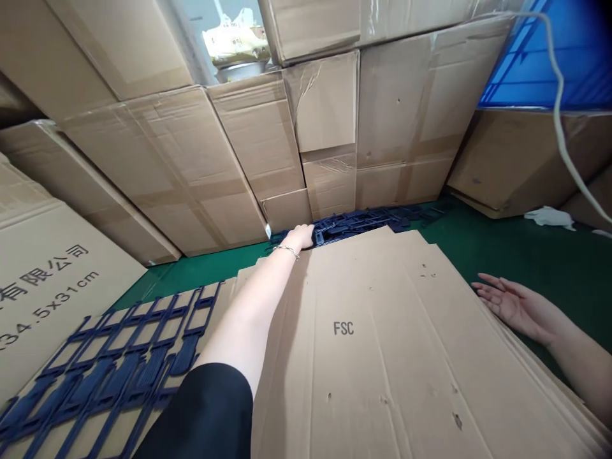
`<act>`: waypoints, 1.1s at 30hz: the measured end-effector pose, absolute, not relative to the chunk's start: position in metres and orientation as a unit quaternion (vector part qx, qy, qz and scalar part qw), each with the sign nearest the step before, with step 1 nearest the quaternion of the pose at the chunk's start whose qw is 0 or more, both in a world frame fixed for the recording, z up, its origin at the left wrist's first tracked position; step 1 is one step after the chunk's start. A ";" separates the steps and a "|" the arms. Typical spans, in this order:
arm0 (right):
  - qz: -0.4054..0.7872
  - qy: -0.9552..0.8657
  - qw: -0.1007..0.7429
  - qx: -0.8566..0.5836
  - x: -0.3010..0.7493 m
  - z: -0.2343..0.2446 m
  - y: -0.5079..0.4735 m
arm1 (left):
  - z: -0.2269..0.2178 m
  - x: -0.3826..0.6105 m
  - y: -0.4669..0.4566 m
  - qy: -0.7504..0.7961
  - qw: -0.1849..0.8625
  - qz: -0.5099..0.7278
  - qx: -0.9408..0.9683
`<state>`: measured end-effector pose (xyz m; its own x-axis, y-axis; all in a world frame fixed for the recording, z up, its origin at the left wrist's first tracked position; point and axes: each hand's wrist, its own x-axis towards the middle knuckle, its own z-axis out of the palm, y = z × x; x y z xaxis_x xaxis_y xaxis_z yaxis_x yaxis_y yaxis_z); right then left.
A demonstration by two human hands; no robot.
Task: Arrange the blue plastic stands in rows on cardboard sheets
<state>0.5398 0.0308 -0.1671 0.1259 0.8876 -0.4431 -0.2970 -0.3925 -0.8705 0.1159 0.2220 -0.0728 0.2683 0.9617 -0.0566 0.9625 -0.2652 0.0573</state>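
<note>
A stack of flattened cardboard sheets (382,357) marked FSC lies in front of me. My left hand (301,236), with a thin bracelet on the wrist, reaches over the far edge of the stack, and its fingers curl down onto dark blue plastic frames (363,222) behind it. Whether it grips one is hidden. My right hand (511,305) rests palm up at the right edge of the stack, with its fingers stretched out and nothing in it.
More dark blue plastic frames (109,370) lie in rows on cardboard at the lower left. Taped cardboard boxes (239,146) are piled high at the back and left. The floor is green (502,248). A white cord (559,127) hangs at right by a blue crate (564,57).
</note>
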 end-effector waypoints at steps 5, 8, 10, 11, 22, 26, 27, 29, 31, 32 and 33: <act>0.629 -0.243 0.489 -0.553 0.542 -0.169 0.037 | -0.081 0.113 0.253 0.625 0.065 -0.057 0.776; 0.634 -0.232 0.495 -0.547 0.544 -0.172 0.038 | -0.081 0.108 0.264 0.622 0.084 -0.083 0.774; 0.634 -0.226 0.499 -0.545 0.546 -0.173 0.039 | -0.082 0.106 0.270 0.619 0.081 -0.087 0.776; 0.634 -0.223 0.502 -0.545 0.546 -0.174 0.039 | -0.083 0.105 0.272 0.618 0.077 -0.086 0.777; 0.629 -0.198 0.513 -0.550 0.547 -0.178 0.040 | -0.090 0.100 0.255 0.616 -0.015 0.024 0.787; 0.629 -0.200 0.501 -0.560 0.544 -0.175 0.040 | -0.082 0.103 0.245 0.603 -0.040 0.115 0.788; 0.629 -0.203 0.498 -0.561 0.544 -0.175 0.040 | -0.078 0.104 0.244 0.600 -0.042 0.142 0.786; 0.628 -0.209 0.496 -0.562 0.544 -0.173 0.040 | -0.069 0.106 0.240 0.590 -0.042 0.199 0.781; 0.624 -0.211 0.499 -0.563 0.545 -0.173 0.039 | -0.058 0.106 0.235 0.579 -0.040 0.262 0.771; 0.622 -0.214 0.500 -0.564 0.546 -0.173 0.039 | -0.052 0.105 0.232 0.572 -0.040 0.295 0.764; 0.619 -0.219 0.498 -0.566 0.546 -0.173 0.038 | -0.047 0.104 0.228 0.565 -0.039 0.328 0.756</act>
